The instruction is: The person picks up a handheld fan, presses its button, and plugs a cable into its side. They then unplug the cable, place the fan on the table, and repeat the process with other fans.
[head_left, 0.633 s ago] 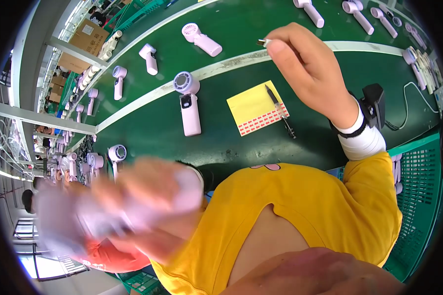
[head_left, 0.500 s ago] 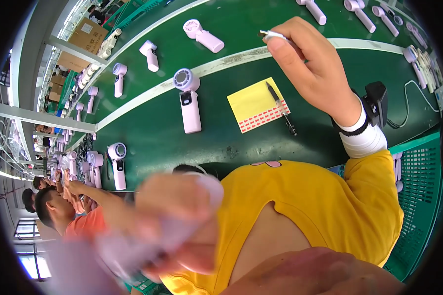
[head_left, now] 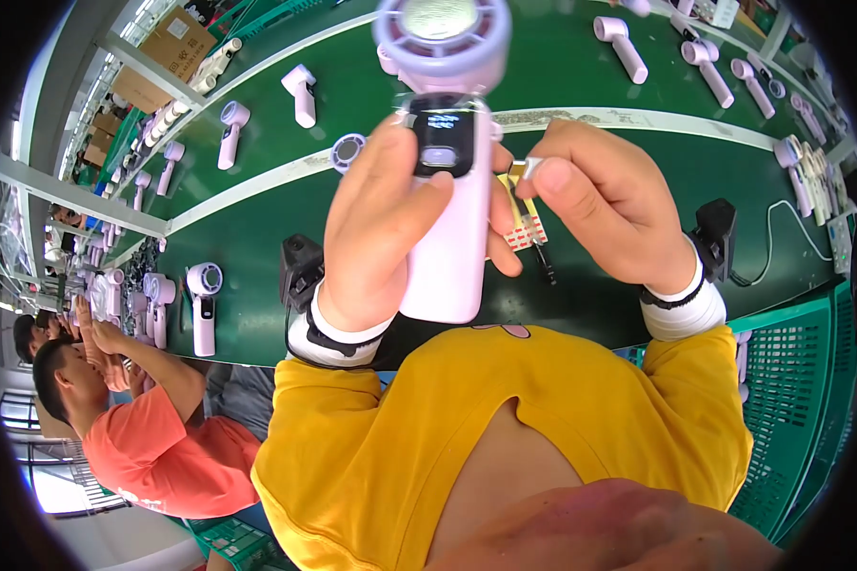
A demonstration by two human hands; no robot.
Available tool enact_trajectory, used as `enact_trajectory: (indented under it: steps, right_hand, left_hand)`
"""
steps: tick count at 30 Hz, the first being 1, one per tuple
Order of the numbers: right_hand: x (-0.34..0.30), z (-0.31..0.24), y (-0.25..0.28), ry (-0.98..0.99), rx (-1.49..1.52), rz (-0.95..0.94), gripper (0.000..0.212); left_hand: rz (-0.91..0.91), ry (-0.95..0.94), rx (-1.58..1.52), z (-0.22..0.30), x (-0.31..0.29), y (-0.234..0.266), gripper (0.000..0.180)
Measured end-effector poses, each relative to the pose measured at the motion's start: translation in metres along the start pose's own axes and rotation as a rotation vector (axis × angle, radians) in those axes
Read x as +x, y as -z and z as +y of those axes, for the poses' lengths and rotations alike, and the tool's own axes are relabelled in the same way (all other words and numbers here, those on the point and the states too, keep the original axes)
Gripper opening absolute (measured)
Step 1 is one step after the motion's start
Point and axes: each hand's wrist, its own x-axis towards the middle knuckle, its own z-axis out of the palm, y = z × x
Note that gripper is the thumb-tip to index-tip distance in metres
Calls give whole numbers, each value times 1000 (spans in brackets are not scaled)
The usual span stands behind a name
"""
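In front of me, my left hand (head_left: 376, 224) is closed around a lilac handheld fan (head_left: 448, 252), upright with its round head at the top. A dark panel (head_left: 443, 133) on its handle has a lit display and a button. My right hand (head_left: 619, 200) pinches a small white cable plug (head_left: 530, 171) with a metal tip, close to the right side of the fan's handle. Whether the tip touches the fan I cannot tell. Behind the fan, a yellow sticker sheet (head_left: 526, 233) and a black pen (head_left: 545, 262) are partly hidden.
More lilac fans stand or lie on the green table, including one fan (head_left: 203, 309) at the left and another (head_left: 621, 49) at the far side. A green crate (head_left: 795, 409) sits at my right. A co-worker in an orange shirt (head_left: 171, 452) is on my left.
My left hand has brought the lilac fan up from the blurred lower left to the middle. My right hand has come down and nearer to me with the plug, close to the fan.
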Motion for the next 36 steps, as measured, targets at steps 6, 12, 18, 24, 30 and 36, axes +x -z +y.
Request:
enact_trajectory:
  steps: [6, 12, 18, 24, 30, 36]
  right_hand:
    - [-3, -7, 8, -25, -25, -148, 24]
    - [-2, -12, 10, -86, -53, -92, 25]
    - [-3, 0, -4, -123, -165, 54, 25]
    - [-3, 4, 1, -162, -196, -28, 29]
    - [1, -4, 2, -120, -177, -20, 25]
    - [-5, -9, 22, -68, -151, 346, 24]
  left_hand:
    - [-148, 34, -117, -5, 0, 3, 33]
    - [-190, -50, -5, -11, 2, 4, 31]
    - [-145, -238, 163, -18, 8, 6, 38]
    - [-188, -405, 287, -29, 15, 12, 44]
    - [-152, -375, 235, -31, 8, 10, 45]
    - [-128, -225, -192, 15, 0, 24, 42]
